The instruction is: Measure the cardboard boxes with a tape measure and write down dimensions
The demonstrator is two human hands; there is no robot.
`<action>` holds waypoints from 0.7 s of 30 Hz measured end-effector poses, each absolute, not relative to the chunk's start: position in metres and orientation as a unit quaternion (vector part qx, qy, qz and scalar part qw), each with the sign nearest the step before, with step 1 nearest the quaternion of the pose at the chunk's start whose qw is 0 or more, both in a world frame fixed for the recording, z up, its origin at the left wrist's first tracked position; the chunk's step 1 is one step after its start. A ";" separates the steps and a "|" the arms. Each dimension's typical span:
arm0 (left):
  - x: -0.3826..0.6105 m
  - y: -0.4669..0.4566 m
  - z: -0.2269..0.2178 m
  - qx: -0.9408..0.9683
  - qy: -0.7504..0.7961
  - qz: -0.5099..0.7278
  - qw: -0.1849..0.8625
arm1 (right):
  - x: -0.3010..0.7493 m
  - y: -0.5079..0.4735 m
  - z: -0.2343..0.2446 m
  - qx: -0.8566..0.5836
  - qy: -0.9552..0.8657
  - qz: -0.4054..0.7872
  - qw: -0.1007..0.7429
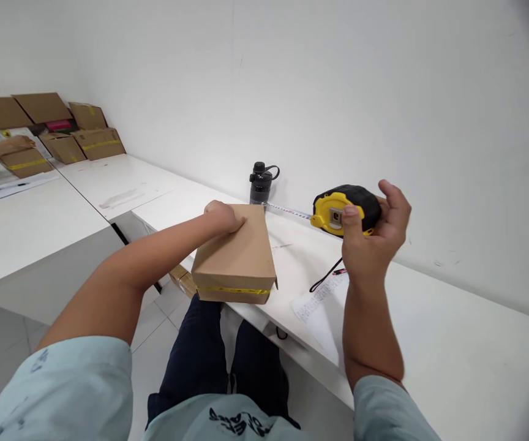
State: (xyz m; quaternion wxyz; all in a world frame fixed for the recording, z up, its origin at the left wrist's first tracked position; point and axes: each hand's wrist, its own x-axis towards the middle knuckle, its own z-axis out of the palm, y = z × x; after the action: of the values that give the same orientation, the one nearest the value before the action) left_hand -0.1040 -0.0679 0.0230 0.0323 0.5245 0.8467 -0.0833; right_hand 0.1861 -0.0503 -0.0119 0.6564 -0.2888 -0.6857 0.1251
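My left hand [222, 217] grips a brown cardboard box [237, 257] by its far left edge, thumb lying on the top face. A strip of yellow tape runs along the side of the box that faces me. My right hand [377, 233] is closed around a black and yellow tape measure [345, 211], with the thumb on its front. From the case a length of measuring blade [288, 211] stretches left to the far right corner of the box; whether its tip hooks on there is hidden. A wrist strap [326, 277] dangles below the tape measure.
Behind the box a dark bottle [261, 182] stands on the white table [448, 331], against the wall. A printed sheet [322, 312] and a pen [339, 271] lie near my right forearm. Several cardboard boxes [97, 142] and another person's hand [19, 144] are far left.
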 end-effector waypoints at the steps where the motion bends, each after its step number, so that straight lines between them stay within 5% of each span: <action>1: -0.104 -0.067 0.026 0.513 0.853 -0.090 0.032 | 0.184 -0.052 -0.011 -0.288 -0.675 0.137 0.665; 11: -0.153 -0.069 0.022 0.649 0.759 -0.056 -0.011 | 0.158 -0.069 -0.010 -0.226 -0.626 0.185 0.723; 21: -0.134 -0.043 0.029 0.547 0.829 -0.114 0.033 | 0.159 -0.059 -0.015 -0.246 -0.611 0.135 0.740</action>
State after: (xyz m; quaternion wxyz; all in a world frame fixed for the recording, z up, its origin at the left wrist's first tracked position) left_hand -0.1340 -0.0427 0.0285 0.0327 0.5466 0.8289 -0.1144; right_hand 0.1589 -0.0587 -0.0149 0.7402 -0.2457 -0.6111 0.1352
